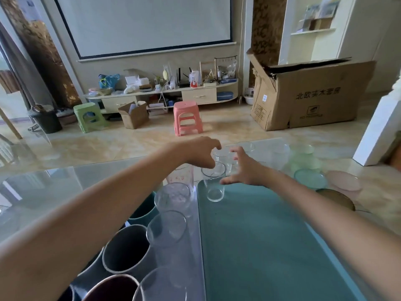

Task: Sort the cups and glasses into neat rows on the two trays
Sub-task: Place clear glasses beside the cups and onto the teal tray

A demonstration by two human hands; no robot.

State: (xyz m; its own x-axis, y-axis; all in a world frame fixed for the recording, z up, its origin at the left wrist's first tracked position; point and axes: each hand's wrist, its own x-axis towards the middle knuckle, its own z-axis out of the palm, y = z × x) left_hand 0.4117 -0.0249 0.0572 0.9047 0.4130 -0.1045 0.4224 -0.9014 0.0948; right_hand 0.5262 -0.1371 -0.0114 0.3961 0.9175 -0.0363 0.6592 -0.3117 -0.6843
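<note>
A teal tray (260, 246) lies in front of me on the glass table. One small clear glass (213, 185) stands upright in its far left corner. To its left is a second tray holding a row of tall clear glasses (168, 233) and several dark cups (125, 248). My left hand (201, 152) hovers just above the small glass, fingers curled and apart, holding nothing. My right hand (245, 168) is spread open beside that glass, reaching toward another clear glass (224, 157) beyond the tray. More clear and green glasses (301, 156) stand at the far right.
Small green (310, 179), pink (344, 181) and brown (336, 198) saucers lie right of the teal tray. A white box (379, 131) stands at the table's right edge. Beyond the table are a pink stool (187, 118), a green stool and a big cardboard box (308, 94).
</note>
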